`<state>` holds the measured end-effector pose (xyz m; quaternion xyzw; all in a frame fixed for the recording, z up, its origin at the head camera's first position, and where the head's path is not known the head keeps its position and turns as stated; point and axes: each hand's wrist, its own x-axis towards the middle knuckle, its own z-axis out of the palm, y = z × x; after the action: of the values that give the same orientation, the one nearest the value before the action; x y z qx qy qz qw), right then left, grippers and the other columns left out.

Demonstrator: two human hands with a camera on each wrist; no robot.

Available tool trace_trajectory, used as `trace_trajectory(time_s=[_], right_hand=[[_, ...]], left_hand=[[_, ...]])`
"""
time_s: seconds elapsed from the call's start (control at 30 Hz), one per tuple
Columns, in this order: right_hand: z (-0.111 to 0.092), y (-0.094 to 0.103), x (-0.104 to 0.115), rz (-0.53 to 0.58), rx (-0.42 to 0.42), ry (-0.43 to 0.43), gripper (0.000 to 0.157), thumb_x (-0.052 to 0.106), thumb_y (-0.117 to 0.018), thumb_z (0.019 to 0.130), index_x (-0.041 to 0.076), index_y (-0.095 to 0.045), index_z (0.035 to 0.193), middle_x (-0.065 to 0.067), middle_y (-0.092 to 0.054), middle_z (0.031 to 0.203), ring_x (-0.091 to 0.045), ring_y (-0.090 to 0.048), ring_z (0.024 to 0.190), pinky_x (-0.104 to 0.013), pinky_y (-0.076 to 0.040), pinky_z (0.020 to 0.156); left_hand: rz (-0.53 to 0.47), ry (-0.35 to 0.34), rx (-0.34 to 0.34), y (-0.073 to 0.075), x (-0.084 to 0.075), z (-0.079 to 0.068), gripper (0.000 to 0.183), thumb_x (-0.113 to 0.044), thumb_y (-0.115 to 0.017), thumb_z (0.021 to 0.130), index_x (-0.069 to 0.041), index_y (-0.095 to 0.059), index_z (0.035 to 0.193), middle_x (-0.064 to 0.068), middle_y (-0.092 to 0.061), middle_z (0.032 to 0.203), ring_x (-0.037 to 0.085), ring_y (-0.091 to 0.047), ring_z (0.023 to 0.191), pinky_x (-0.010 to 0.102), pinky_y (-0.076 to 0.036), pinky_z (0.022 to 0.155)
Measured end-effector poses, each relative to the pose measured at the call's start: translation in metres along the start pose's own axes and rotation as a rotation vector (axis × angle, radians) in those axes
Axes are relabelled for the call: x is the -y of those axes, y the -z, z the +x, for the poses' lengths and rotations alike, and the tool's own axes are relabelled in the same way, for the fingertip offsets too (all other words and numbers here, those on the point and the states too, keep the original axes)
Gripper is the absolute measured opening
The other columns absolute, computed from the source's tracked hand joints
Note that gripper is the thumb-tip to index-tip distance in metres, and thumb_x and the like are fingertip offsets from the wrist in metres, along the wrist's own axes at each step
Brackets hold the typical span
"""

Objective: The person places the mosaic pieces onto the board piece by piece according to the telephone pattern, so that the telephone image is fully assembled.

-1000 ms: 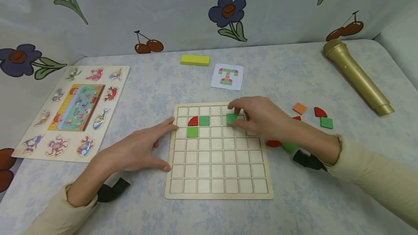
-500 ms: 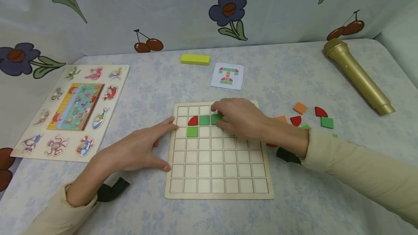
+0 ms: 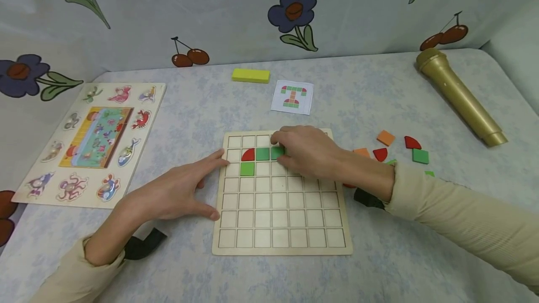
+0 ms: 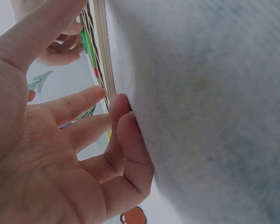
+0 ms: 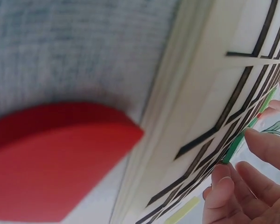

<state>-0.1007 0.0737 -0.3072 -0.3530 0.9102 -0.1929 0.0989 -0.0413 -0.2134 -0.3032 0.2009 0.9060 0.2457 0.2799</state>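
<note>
Pinched between thumb and fingers of the right hand (image 3: 309, 151): a dark green tile (image 3: 276, 153), at the fourth cell of the second row of the gridded board (image 3: 282, 251). Partly hidden by the fingers; not possible to tell whether fully seated. Located at 9 o'clock from the right knuckles, with no long axis, being square in outline. Bordered at its own 9 o'clock by a placed green square (image 3: 263, 154), then, farther along the same row, by a red quarter-round (image 3: 248, 155), with a light green square (image 3: 247, 169) directly at 6 o'clock of the red. Held well apart from the left hand (image 3: 177, 191), spread and gripping nothing, with thumb and fingers against the 9 o'clock edge of the board. Set beyond the board at 12 o'clock: a printed card (image 3: 292, 97); scattered toward 2 o'clock, an orange square (image 3: 385, 137) among other loose pieces. Relative to one second earlier, shifted toward 9 o'clock with the right hand, from about the fifth cell; otherwise left unchanged, placed pieces and left hand included.
</note>
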Motion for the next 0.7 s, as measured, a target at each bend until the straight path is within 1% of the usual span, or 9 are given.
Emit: trace_trajectory(time_s=[0.07,0.2,0.43,0.57,0.7], right_hand=[[0.000,0.000,0.000,0.006,-0.001,-0.003,0.029,0.009,-0.072,0.087,0.003,-0.069,0.115,-0.003,-0.067,0.104,-0.016,-0.060,0.084,-0.034,-0.050,0.073],[-0.001,0.001,0.002,0.020,0.001,-0.006,0.028,0.009,-0.072,0.087,0.004,-0.069,0.114,-0.003,-0.066,0.102,-0.016,-0.060,0.084,-0.034,-0.049,0.073],[-0.006,0.010,0.001,0.066,-0.037,0.021,0.026,0.010,-0.070,0.088,0.004,-0.069,0.113,-0.005,-0.066,0.104,-0.019,-0.062,0.089,-0.036,-0.050,0.076],[-0.018,0.017,-0.006,0.071,-0.041,-0.013,0.026,0.012,-0.071,0.088,0.004,-0.069,0.114,-0.004,-0.067,0.103,-0.017,-0.060,0.085,-0.035,-0.049,0.074],[-0.041,0.023,-0.020,0.094,-0.046,-0.090,0.028,0.012,-0.073,0.088,0.004,-0.069,0.115,-0.004,-0.067,0.098,-0.016,-0.056,0.078,-0.033,-0.047,0.067]], left_hand=[[0.003,-0.007,0.001,0.000,0.000,0.000,0.099,-0.042,-0.088,0.072,-0.015,-0.037,0.152,0.004,-0.012,0.164,0.018,-0.061,0.102,0.038,-0.047,0.086],[0.008,0.000,0.004,0.000,0.001,0.000,0.100,-0.042,-0.088,0.071,-0.016,-0.036,0.152,0.002,-0.011,0.164,0.017,-0.060,0.101,0.038,-0.047,0.086],[0.009,0.009,0.004,0.000,0.002,-0.002,0.101,-0.043,-0.088,0.071,-0.017,-0.036,0.153,0.002,-0.011,0.164,0.016,-0.060,0.102,0.039,-0.046,0.087],[0.016,0.003,0.003,0.000,0.002,-0.002,0.102,-0.045,-0.087,0.071,-0.017,-0.034,0.154,0.001,-0.011,0.164,0.017,-0.061,0.104,0.039,-0.046,0.088],[0.023,-0.006,0.007,0.000,0.001,0.001,0.101,-0.046,-0.087,0.072,-0.017,-0.034,0.154,0.001,-0.011,0.164,0.017,-0.061,0.104,0.040,-0.046,0.088]])
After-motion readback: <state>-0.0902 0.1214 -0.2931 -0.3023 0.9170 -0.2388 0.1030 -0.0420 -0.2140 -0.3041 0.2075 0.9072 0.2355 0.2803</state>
